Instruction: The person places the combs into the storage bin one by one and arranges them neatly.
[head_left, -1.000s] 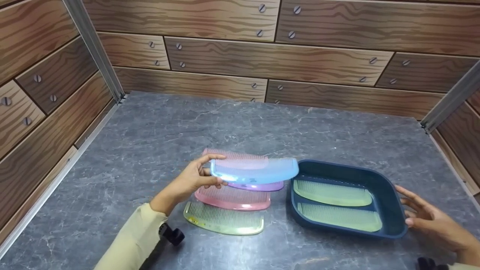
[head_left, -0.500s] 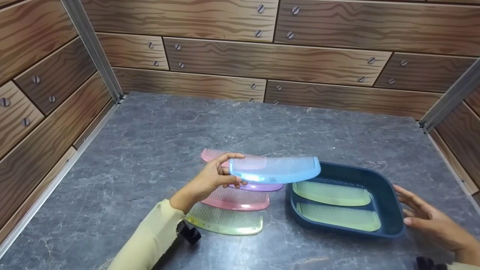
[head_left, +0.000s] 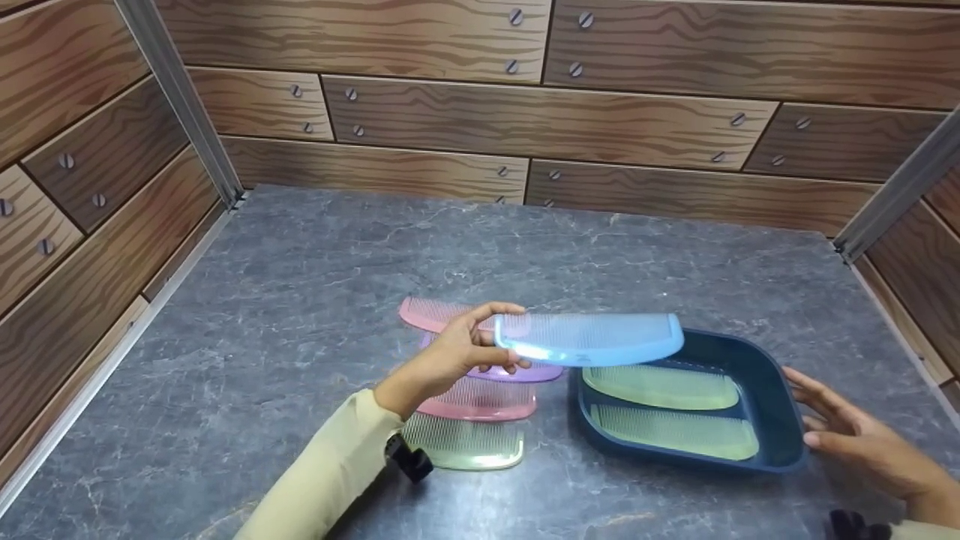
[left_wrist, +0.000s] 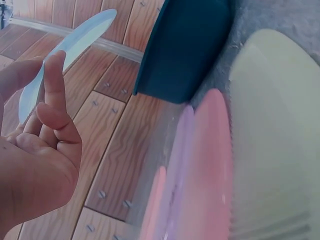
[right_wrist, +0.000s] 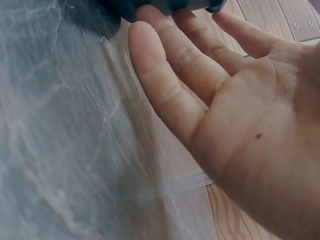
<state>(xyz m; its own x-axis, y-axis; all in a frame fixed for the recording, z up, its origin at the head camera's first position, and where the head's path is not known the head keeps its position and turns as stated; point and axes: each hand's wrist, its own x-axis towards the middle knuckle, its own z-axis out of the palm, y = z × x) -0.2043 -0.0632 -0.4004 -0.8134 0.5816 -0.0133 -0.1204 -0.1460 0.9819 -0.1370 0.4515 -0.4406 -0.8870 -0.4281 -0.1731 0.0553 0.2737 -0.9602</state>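
Observation:
A blue comb (head_left: 592, 341) is pinched at its left end by my left hand (head_left: 450, 356), teeth pointing to the far side. Its right part overlaps the back left corner of a dark blue tray (head_left: 776, 382) in the head view. Inside the tray, two pale green combs, a back one (head_left: 664, 388) and a front one (head_left: 679, 433), lie side by side. My right hand (head_left: 862, 435) rests its fingertips on the tray's right wall. In the right wrist view those fingers (right_wrist: 172, 82) are fairly straight against the tray's outside.
Left of the tray, a column of combs lies on the grey marbled table (head_left: 360, 247): a pink one (head_left: 424, 313) at the back, a purple one (head_left: 544, 373), another pink one (head_left: 495, 401) and a green one (head_left: 472, 446) in front. Wood-patterned walls (head_left: 427, 112) enclose the table.
My left hand has carried the blue comb rightward, from above the column of combs to partly over the tray. My right hand stays at the tray's right side.

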